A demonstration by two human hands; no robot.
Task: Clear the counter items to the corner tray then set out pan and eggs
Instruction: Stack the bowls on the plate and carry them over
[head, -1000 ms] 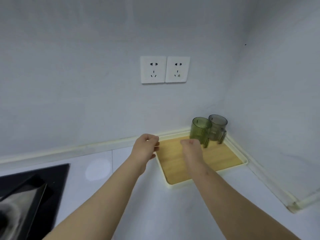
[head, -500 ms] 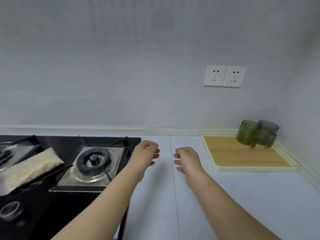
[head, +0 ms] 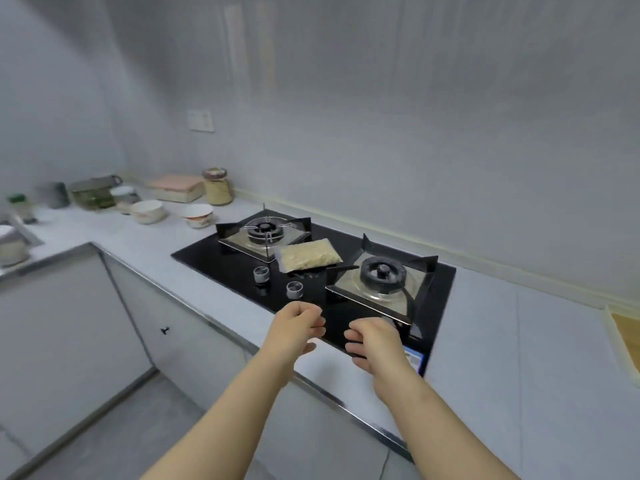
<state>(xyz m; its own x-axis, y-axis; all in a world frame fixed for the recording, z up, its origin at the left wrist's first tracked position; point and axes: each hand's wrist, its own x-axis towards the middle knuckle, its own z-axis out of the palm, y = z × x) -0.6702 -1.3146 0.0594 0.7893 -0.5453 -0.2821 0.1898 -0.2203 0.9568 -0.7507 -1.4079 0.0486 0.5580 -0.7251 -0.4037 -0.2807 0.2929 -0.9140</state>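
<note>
Two hands hover empty over the front edge of the black glass hob (head: 221,261): my left hand (head: 298,329) and right hand (head: 375,344) are both loosely curled and hold nothing. The thing I judge to be next is the clear plastic packet of pale yellow noodles or grain (head: 309,259); I cannot tell which. It lies on the hob between the left steel burner (head: 265,230) and the right steel burner (head: 382,271), touching the left one's surround.

I expect it to be light and soft, with a slick film and contents that shift, so it will likely sag if I lift it by one corner. I would take it across the middle of its short width, thumb on top and fingers under, or by both ends.

Its long axis runs roughly along the hob, from one burner towards the other, and it lies nearly flat. The cream-rimmed wooden tray (head: 632,336) sits well apart, at the right end of the white bench (head: 485,341).
</note>
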